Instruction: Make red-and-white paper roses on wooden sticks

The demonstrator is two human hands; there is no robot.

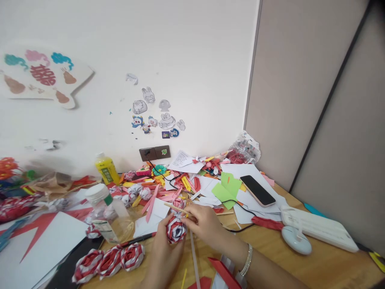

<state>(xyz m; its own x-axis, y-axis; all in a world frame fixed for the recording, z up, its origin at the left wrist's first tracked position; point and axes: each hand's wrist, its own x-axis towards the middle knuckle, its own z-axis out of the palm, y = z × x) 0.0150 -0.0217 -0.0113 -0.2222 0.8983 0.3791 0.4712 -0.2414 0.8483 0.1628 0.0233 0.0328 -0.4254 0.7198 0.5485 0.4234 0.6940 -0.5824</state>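
Observation:
In front of me, near the middle of the desk, my left hand [166, 247] grips a rolled paper rose [176, 230] in red and white strips. My right hand [202, 222] pinches a thin wooden stick [172, 207], which lies across just above the rose. Whether the stick touches the rose, I cannot tell. Behind the fingers shows a smaller pink-and-white paper flower [178, 203]. Red and white folded strips [224, 272] lie under my right wrist. To the left, three finished-looking paper roses [110, 261] sit in a row.
A clear bottle with a white cap [96, 192] and a dark pen [136, 240] are left of my hands. Paper scraps [183, 182] cover the back. A phone [258, 190], a white power strip [319, 228] and a mouse-like white device [296, 241] lie right; white sheets [55, 249] lie left.

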